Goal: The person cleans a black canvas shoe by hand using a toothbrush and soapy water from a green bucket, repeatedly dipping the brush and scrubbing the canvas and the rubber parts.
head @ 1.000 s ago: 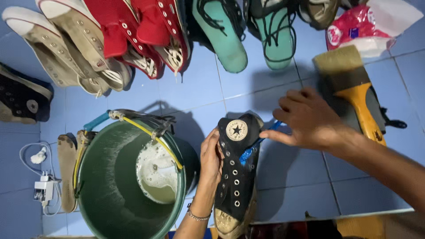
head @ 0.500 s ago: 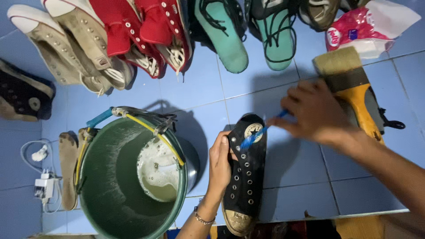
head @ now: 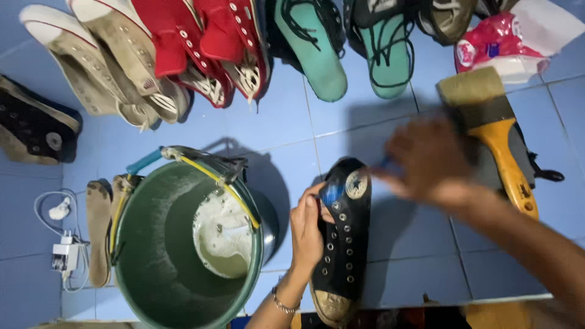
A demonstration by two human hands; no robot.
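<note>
My left hand point(head: 306, 231) grips a black high-top sneaker point(head: 343, 244) by its side, sole end toward me, round ankle patch facing up. My right hand point(head: 426, 159), blurred by motion, holds a small blue brush point(head: 332, 194) whose head lies on the sneaker's upper edge beside the patch. Left of the shoe stands a green bucket point(head: 152, 256) with foamy water at its bottom and a yellow and blue handle.
Along the far side of the blue tiled floor lie beige sneakers point(head: 97, 67), red sneakers point(head: 201, 42), teal-lined shoes point(head: 317, 49) and a pink bag point(head: 506, 42). A wide yellow-handled brush point(head: 493, 128) lies right. Insoles point(head: 100, 231), a white cable and another black sneaker point(head: 30, 131) sit left.
The sneaker has been turned so its ankle patch faces up again. My right hand has swept the blue brush back across the shoe's upper part. The bucket has not moved.
</note>
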